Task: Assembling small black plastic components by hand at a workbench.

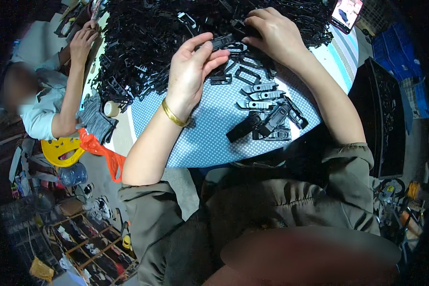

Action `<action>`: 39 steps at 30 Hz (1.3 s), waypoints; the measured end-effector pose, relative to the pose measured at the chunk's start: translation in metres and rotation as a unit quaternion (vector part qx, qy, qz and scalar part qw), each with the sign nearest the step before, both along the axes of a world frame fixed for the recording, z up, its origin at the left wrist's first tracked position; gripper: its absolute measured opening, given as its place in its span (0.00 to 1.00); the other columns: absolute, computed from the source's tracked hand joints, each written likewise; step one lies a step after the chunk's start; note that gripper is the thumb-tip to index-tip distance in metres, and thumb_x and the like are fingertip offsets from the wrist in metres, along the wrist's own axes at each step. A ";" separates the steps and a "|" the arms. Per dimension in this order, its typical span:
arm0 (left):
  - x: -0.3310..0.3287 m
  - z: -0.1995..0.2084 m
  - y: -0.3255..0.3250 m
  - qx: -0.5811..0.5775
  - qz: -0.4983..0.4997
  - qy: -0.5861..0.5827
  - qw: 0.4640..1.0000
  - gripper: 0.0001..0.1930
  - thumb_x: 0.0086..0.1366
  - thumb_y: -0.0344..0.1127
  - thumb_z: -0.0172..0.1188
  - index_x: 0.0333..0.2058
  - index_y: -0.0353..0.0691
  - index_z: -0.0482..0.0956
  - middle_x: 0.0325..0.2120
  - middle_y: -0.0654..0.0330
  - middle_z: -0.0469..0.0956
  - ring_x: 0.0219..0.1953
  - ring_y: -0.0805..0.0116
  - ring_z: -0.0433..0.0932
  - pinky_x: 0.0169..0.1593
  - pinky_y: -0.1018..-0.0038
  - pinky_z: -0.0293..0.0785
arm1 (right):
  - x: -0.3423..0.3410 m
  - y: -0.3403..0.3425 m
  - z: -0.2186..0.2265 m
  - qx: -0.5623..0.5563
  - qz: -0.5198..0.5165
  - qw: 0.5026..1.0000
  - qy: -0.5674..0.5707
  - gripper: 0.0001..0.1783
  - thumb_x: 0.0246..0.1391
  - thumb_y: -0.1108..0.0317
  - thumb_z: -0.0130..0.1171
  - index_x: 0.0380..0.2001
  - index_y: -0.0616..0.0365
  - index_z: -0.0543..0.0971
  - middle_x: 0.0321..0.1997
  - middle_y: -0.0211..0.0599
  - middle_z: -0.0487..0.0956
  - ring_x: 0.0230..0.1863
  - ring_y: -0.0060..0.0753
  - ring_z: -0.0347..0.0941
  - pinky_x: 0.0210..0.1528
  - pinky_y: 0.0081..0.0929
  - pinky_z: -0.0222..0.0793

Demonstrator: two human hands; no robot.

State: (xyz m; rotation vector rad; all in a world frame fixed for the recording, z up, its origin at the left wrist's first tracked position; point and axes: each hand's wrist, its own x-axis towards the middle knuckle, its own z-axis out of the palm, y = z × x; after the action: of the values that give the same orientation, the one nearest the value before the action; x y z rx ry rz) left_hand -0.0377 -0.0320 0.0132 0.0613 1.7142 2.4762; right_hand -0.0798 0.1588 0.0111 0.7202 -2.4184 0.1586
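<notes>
My left hand (pixel 193 64) pinches a black plastic part (pixel 221 42), long and narrow, between thumb and fingers above the table. My right hand (pixel 276 37) is at the near edge of a big heap of black plastic parts (pixel 143 43). Its fingers curl over dark pieces, and what lies between them blends into the heap. Below my hands, several loose parts are spread on the dotted blue-and-white cloth (pixel 200 138). Some are black with silvery inserts (pixel 261 95), and a black clip-like piece (pixel 274 119) rests on others near the front edge.
Across the table's left side sits another person (pixel 47 100), one hand at the heap. A grey glove (pixel 96 114), a tape roll (pixel 111 109) and a red plastic bag (pixel 102 150) are near that edge. A phone (pixel 346 14) stands far right; a black crate (pixel 388 119) is right of the table.
</notes>
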 end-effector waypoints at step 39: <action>0.002 -0.017 0.004 -0.116 -0.023 0.052 0.992 0.17 0.63 0.27 0.43 0.50 0.27 0.61 0.41 0.50 0.70 0.39 0.71 0.73 0.43 0.80 0.73 | 0.028 -0.011 0.005 -0.088 0.222 0.970 0.036 0.19 0.36 0.72 0.61 0.37 0.57 0.74 0.30 0.33 0.71 0.32 0.34 0.69 0.30 0.27 0.68</action>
State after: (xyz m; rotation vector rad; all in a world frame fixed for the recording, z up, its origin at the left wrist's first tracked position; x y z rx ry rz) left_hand -0.0359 -0.0275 -0.0038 0.2078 2.0075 2.2604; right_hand -0.0515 0.1475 0.0157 1.1512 -2.1083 0.5094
